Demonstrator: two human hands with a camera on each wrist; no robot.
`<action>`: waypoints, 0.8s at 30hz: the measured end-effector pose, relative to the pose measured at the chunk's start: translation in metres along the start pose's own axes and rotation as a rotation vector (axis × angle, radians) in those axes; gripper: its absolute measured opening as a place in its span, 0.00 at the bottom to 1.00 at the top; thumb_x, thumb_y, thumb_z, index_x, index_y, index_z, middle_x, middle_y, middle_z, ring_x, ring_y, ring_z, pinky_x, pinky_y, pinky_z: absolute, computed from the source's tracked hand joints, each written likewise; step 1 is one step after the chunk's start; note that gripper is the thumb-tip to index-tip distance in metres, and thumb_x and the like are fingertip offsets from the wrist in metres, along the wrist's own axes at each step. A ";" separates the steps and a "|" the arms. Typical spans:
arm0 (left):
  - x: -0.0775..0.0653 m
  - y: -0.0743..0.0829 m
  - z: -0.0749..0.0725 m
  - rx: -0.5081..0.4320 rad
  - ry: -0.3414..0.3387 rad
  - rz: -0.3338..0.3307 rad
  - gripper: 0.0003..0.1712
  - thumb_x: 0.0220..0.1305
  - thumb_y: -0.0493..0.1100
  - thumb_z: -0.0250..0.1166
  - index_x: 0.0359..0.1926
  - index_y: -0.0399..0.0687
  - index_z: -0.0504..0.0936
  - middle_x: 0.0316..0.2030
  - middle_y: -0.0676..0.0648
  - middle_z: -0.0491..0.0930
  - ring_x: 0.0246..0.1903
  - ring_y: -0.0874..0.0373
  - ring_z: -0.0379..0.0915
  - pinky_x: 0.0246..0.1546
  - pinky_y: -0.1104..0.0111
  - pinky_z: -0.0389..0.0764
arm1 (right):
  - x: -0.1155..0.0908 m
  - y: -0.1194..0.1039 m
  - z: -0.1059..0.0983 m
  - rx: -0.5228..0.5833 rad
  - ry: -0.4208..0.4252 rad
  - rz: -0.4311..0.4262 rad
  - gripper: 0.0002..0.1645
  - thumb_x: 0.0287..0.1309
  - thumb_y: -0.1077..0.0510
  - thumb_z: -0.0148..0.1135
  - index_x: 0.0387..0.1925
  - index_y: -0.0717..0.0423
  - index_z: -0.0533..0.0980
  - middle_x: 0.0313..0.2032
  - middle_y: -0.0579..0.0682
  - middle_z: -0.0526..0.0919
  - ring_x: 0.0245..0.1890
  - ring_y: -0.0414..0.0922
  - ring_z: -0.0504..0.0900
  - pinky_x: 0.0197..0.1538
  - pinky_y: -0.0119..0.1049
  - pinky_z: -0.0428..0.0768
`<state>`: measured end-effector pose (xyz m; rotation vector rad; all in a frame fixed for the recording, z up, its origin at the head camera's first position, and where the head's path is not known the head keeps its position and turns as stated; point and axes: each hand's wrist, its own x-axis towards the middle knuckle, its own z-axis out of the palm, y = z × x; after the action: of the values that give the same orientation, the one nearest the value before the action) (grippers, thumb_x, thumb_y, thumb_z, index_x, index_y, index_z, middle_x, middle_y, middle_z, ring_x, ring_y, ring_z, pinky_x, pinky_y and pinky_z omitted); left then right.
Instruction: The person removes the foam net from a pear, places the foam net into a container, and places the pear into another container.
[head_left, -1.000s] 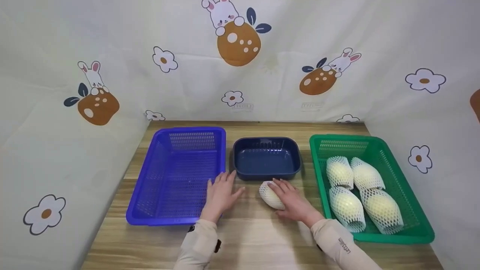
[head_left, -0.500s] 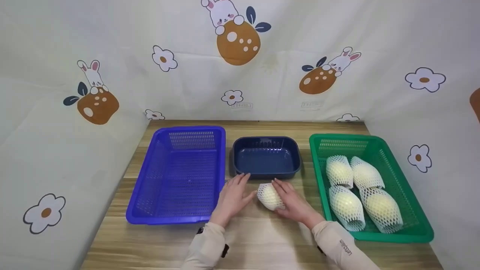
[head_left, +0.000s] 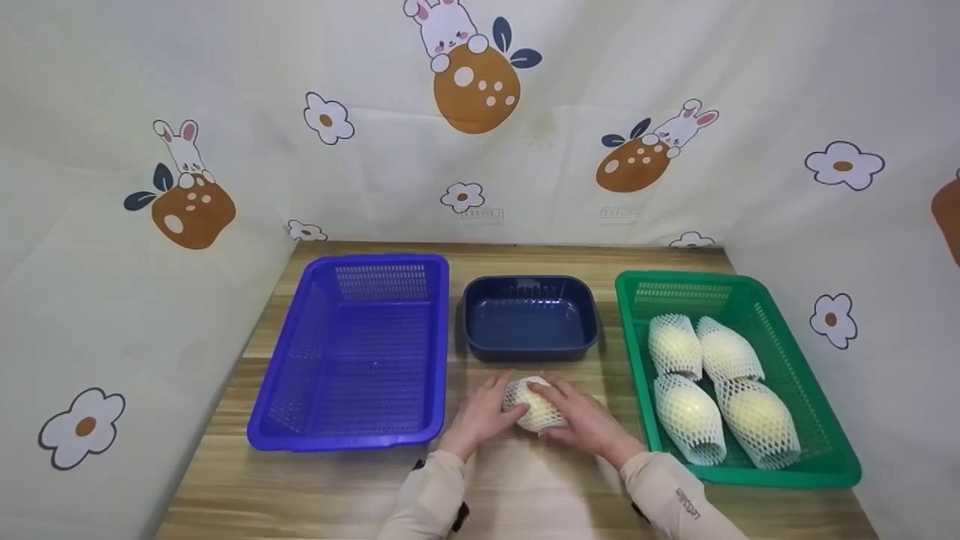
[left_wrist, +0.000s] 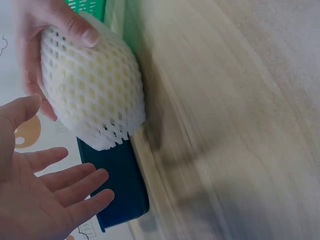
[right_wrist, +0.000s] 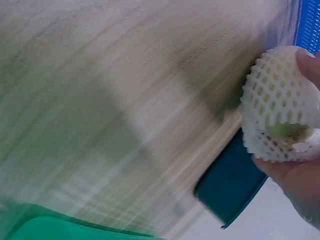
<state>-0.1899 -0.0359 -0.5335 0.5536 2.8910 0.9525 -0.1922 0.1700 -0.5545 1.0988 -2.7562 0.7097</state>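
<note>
A pale yellow fruit in a white foam net (head_left: 538, 409) is between my two hands, over the wooden table in front of the dark blue tub. My right hand (head_left: 592, 424) grips it from the right, and the left wrist view shows that thumb (left_wrist: 82, 32) lying over the net. My left hand (head_left: 484, 412) is at the fruit's left side. In the left wrist view the left hand (left_wrist: 50, 192) has its fingers spread and its palm turned toward the fruit (left_wrist: 95, 85). A greenish end of the fruit (right_wrist: 287, 131) peeks from the net in the right wrist view.
A blue slotted basket (head_left: 255, 431) stands at the left. Behind the hands is the dark blue tub (head_left: 532, 352). On the right, a green basket (head_left: 844, 442) holds several more netted fruits (head_left: 686, 412). Patterned cloth (head_left: 375, 172) encloses the table's back and sides.
My left hand has moved right, from beside the blue basket to the fruit. The fruit has shifted slightly left and toward me, with my right hand staying on it.
</note>
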 end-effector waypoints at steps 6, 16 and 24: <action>-0.002 0.000 0.002 -0.024 -0.005 0.017 0.35 0.56 0.54 0.58 0.57 0.35 0.65 0.52 0.36 0.69 0.51 0.43 0.65 0.50 0.49 0.61 | 0.000 0.000 0.005 -0.048 0.159 -0.144 0.34 0.42 0.47 0.67 0.53 0.51 0.71 0.54 0.54 0.70 0.47 0.51 0.74 0.43 0.44 0.73; -0.004 0.004 0.002 -0.017 -0.028 0.043 0.33 0.57 0.56 0.56 0.56 0.39 0.68 0.51 0.37 0.69 0.50 0.44 0.65 0.49 0.51 0.63 | 0.001 -0.004 0.012 -0.011 0.272 -0.118 0.36 0.37 0.52 0.71 0.52 0.54 0.69 0.47 0.50 0.71 0.47 0.46 0.71 0.44 0.39 0.73; -0.006 0.002 0.006 -0.061 -0.051 0.014 0.33 0.57 0.56 0.56 0.57 0.39 0.66 0.53 0.36 0.67 0.53 0.41 0.61 0.51 0.46 0.59 | -0.006 -0.004 0.014 0.000 0.091 -0.028 0.45 0.41 0.47 0.68 0.62 0.52 0.61 0.59 0.61 0.61 0.52 0.57 0.68 0.48 0.48 0.69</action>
<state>-0.1827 -0.0332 -0.5382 0.5850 2.8072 1.0090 -0.1838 0.1652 -0.5669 1.0743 -2.6598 0.7372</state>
